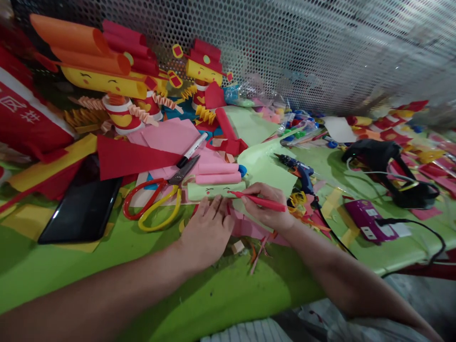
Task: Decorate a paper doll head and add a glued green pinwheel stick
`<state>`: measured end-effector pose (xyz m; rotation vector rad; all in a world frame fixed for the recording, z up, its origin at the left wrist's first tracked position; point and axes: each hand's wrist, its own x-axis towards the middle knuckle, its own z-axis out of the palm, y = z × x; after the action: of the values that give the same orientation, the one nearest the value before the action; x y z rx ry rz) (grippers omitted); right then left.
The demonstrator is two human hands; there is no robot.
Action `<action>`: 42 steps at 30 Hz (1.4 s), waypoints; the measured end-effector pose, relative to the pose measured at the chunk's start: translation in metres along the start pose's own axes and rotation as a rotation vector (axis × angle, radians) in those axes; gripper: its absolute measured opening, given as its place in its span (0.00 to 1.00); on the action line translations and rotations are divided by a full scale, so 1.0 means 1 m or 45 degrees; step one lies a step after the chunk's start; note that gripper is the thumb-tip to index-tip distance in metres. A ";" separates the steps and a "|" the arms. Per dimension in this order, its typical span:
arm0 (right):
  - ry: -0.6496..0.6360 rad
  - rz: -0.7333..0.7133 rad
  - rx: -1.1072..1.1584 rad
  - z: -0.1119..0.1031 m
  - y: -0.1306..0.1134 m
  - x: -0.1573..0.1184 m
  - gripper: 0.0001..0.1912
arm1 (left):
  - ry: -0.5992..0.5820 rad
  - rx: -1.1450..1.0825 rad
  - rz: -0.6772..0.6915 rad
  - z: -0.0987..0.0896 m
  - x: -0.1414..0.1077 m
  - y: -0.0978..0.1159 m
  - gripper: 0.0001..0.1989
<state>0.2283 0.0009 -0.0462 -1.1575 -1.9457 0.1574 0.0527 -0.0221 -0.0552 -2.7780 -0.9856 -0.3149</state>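
My right hand [269, 209] pinches a red marker [263, 201], its tip touching the right cheek of a paper doll's face. That face is a light-green paper roll [217, 191] with drawn eyes, topped by two pink paper rolls [219, 174] and a blue piece at the right end. My left hand [208, 232] lies with fingers stretched out, fingertips resting at the roll's lower edge. Scissors [166, 194] with red and yellow handles lie left of the roll. Behind them, a black-and-white marker pen [192, 149] rests on pink paper [171, 135].
Finished paper dolls [117, 85] stand at the back left. A phone [81, 204] lies at left. On the right are a blue glue gun [297, 171], a purple power socket [370, 221] with a cord, and a black strapped device [388, 171]. Paper scraps surround my hands.
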 end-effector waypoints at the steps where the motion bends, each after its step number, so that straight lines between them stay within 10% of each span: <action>1: -0.005 -0.009 -0.003 0.000 0.000 0.000 0.02 | 0.001 -0.002 0.002 0.000 0.000 0.000 0.12; 42: -0.038 -0.055 -0.060 0.002 0.002 -0.001 0.03 | -0.011 -0.025 0.001 0.000 -0.002 -0.001 0.12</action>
<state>0.2283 0.0020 -0.0490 -1.1488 -2.0086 0.1069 0.0510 -0.0227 -0.0554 -2.7996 -0.9884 -0.3141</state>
